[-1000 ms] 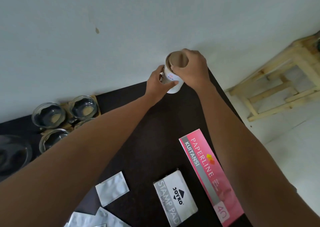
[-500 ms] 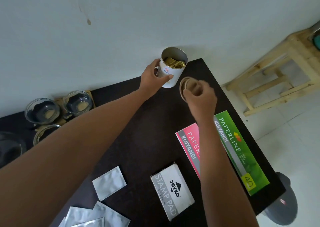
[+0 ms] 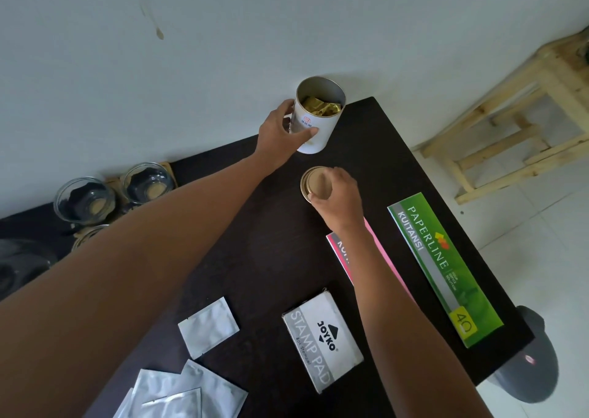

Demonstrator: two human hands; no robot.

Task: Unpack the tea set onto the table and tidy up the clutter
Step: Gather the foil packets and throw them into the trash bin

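Note:
A white tea canister (image 3: 314,121) stands open at the far edge of the dark table (image 3: 271,258), with gold foil packets showing inside. My left hand (image 3: 282,132) grips its side. My right hand (image 3: 334,196) holds the round brown lid (image 3: 315,184) low over the table, just in front of the canister. Three glass cups (image 3: 84,199) sit on wooden coasters at the far left. Several silver sachets (image 3: 207,327) lie near the front edge.
A grey stamp pad box (image 3: 322,338) lies at front centre. A pink receipt book (image 3: 344,255) is partly under my right arm, a green one (image 3: 443,264) near the right edge. A wooden stool (image 3: 510,111) and a grey bin (image 3: 529,373) stand beside the table.
My right hand lifted the lid off the canister and brought it down in front of it, close to the table. My left hand kept its grip on the canister.

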